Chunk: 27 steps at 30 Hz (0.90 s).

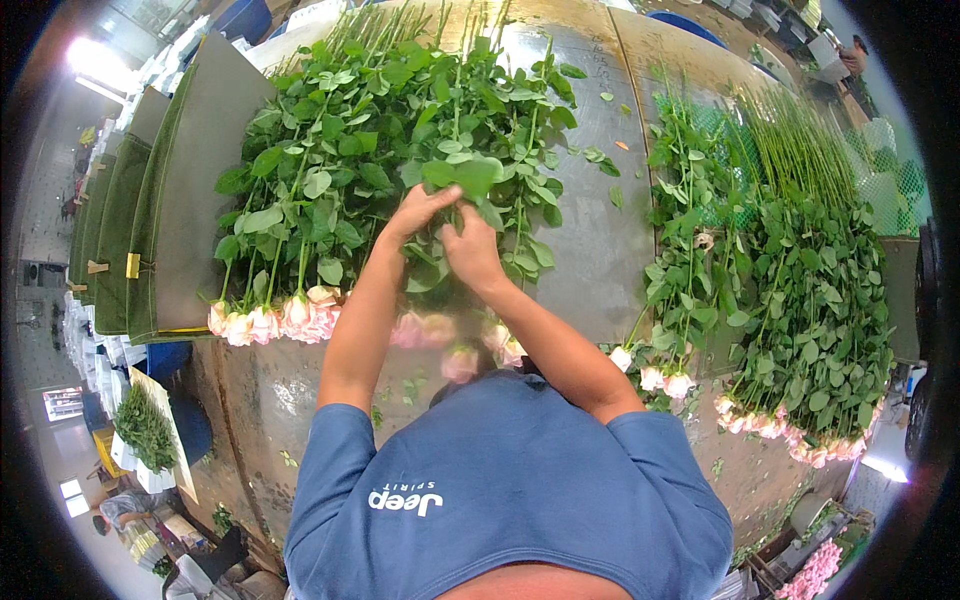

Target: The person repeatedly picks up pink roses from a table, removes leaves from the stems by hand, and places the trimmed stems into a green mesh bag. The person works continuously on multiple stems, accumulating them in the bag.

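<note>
A wide heap of leafy rose stems [330,135] lies on the metal table, its pale pink rose blooms [296,319] at the edge nearest me. Over the middle of the heap my left hand [420,214] has its thumb and fingers closed on rose leaves [461,176]. Close beside it on the right, my right hand [472,244] is bent among the same leaves, its fingertips partly hidden by them; what it grips is unclear. Below my forearms a blurred pink rose bloom [459,364] hangs past the table's edge.
On the right lie more roses [814,322] with green plastic netting [712,142] under their stems. A metal panel [210,172] and green cloth-covered dividers [150,217] with clips stand at left. Loose leaves dot the metal tabletop [592,247]. Two people [127,506] [853,56] are far off.
</note>
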Each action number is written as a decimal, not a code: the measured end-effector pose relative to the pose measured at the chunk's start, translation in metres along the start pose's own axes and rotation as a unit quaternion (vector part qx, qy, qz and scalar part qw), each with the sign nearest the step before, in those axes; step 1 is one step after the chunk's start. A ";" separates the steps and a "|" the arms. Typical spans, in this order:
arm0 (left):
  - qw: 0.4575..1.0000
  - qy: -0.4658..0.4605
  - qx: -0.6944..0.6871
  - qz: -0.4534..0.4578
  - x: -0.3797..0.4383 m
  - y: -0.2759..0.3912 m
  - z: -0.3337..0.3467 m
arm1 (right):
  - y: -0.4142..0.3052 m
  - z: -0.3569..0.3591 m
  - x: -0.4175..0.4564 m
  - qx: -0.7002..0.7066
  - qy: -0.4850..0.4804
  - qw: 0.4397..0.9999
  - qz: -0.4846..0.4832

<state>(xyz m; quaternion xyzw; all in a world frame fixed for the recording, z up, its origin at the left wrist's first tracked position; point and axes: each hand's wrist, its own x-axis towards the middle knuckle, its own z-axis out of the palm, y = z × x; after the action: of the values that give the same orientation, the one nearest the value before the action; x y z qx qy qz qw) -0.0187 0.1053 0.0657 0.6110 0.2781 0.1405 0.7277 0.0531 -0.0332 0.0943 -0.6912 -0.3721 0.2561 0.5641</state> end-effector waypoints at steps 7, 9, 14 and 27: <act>0.999 0.039 -0.027 0.004 -0.004 0.000 0.002 | -0.013 -0.017 0.007 -0.041 0.023 0.998 0.052; 0.996 0.044 -0.073 -0.035 -0.006 0.002 0.005 | -0.013 -0.018 0.006 -0.060 0.022 0.997 0.052; 0.993 0.031 -0.114 -0.018 -0.014 0.005 0.013 | -0.009 -0.017 0.006 -0.091 0.092 0.991 -0.027; 0.960 0.012 -0.281 0.012 -0.014 -0.032 0.007 | -0.003 0.006 0.045 0.153 0.097 0.982 0.057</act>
<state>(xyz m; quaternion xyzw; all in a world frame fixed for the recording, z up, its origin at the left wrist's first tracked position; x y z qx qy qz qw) -0.0307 0.0850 0.0385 0.3834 0.2286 0.2289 0.8651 0.0738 0.0069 0.0990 -0.6382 -0.2318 0.2738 0.6811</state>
